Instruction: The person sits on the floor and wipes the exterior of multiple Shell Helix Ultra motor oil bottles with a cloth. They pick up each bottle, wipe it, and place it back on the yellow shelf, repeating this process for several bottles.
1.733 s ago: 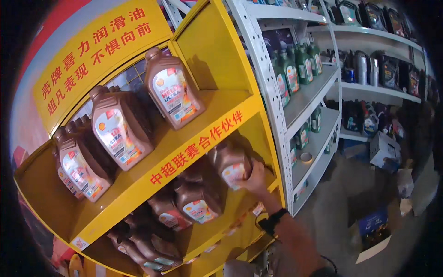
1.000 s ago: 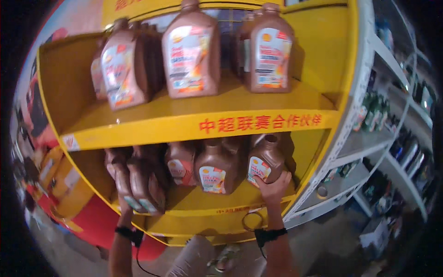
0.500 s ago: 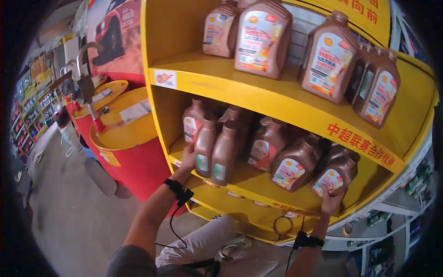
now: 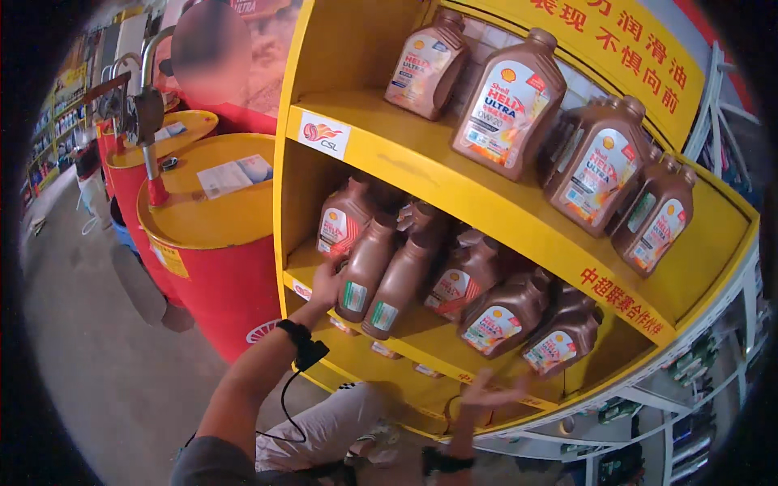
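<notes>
- Your left hand [image 4: 326, 285] lies against the outer side of the left side-on bottle [image 4: 365, 269]; its fingers go partly out of sight behind, so how tightly they close cannot be told. Its position suggests steadying or squaring the bottle from the side.
- Your right hand [image 4: 491, 394] is blurred, fingers spread and apparently holding nothing, just in front of the lower shelf [image 4: 425, 330] and below the right-end bottle [image 4: 562, 344].
- The left side-on bottle stands near the shelf's front edge, with the right side-on bottle [image 4: 399, 290] close alongside. Both show you a narrow side with a small green-and-white label, perhaps because that takes less width.
- Behind your left hand, the red-striped bottle [image 4: 334, 229] sits farther back, its broad label facing out.
- To the right, the right-end bottle and its neighbours also face their labels outward, presumably so they can be read from the front.
- Above, the upper shelf [image 4: 389, 155] carries more brown bottles, labels forward, some with others lined up behind, likely to use the depth.
- Off to your left, a red drum [image 4: 217, 283] stands beside the rack, clear of your forearm.
</notes>
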{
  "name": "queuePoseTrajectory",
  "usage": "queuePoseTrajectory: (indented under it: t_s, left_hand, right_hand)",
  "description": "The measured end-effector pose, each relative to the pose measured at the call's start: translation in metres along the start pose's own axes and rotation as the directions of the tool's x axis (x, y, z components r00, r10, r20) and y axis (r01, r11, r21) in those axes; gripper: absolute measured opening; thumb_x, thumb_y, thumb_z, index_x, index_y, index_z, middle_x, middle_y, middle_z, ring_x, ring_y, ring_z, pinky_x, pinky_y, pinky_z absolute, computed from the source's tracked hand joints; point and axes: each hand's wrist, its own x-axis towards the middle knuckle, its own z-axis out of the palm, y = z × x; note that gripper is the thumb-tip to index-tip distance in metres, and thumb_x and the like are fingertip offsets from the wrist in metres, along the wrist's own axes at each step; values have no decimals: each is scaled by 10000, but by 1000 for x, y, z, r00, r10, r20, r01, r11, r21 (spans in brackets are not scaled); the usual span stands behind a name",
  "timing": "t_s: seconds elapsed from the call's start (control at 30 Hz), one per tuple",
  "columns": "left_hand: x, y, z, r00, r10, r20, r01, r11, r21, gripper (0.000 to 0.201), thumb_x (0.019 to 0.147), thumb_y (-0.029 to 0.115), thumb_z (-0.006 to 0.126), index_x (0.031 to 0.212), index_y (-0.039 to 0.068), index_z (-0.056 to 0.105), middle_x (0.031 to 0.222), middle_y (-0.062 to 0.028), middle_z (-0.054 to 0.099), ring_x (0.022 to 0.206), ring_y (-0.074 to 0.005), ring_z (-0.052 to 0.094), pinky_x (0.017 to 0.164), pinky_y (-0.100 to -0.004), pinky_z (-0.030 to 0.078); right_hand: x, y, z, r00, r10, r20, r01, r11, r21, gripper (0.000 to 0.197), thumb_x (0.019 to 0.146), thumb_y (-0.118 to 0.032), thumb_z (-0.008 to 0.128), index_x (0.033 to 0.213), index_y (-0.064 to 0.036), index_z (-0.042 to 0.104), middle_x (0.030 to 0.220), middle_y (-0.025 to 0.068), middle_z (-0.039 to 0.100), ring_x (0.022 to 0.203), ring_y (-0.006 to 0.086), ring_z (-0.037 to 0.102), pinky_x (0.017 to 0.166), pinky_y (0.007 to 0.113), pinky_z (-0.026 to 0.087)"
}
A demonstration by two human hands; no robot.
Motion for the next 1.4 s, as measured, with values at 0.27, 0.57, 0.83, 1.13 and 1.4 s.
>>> queuePoseTrajectory:
  t_s: [0.27, 0.57, 0.83, 1.13, 1.4]
  left_hand:
    - [4, -16, -20, 1000, -8, -6, 8, 999, 41, 449, 869, 195, 650, 1225, -64, 559, 1129, -172, 660, 1027, -191, 627, 902, -313, 477]
    - [-3, -11, -12, 1000, 6, 16, -6, 1000, 11, 358, 884, 171, 584, 1200, 5, 594, 1007, -165, 685, 932, -217, 662, 836, -331, 502]
    - [-5, -14, -10, 997, 69, -15, -68, 995, 76, 347, 870, 179, 594, 1169, 3, 602, 991, -212, 670, 938, -323, 666, 840, -384, 504]
    - [-5, -7, -16, 999, 42, 11, -43, 997, 64, 289, 886, 117, 580, 1142, -16, 590, 983, -184, 672, 915, -257, 670, 827, -343, 506]
    - [-11, 10, -13, 1000, 21, 20, -23, 996, 90, 324, 891, 88, 561, 1186, -46, 570, 1072, -182, 661, 1013, -234, 635, 891, -334, 482]
  right_hand:
    - [-56, -181, 93, 769, 63, 636, -155, 984, 90, 1129, 598, -332, 903, 1424, 37, 227, 1378, 284, 358, 1258, 473, 376, 1060, 533, 321]
    - [-57, -116, 87, 593, 239, 769, -364, 931, -9, 856, 672, -265, 841, 1327, 27, 373, 1171, 220, 583, 1081, 356, 590, 920, 427, 468]
    - [-24, -90, 76, 440, 221, 870, -539, 840, 60, 707, 746, 43, 729, 1344, 6, 354, 1275, 151, 533, 1183, 209, 531, 934, 340, 471]
    - [-34, -123, 70, 546, 245, 801, -287, 953, -96, 696, 670, -266, 871, 1203, -11, 505, 1068, 122, 619, 1006, 274, 607, 872, 411, 480]
    - [-11, -101, 107, -161, 108, 981, -783, 592, -194, 665, 722, -163, 828, 1268, -50, 464, 1198, 66, 565, 1070, 171, 573, 890, 332, 484]
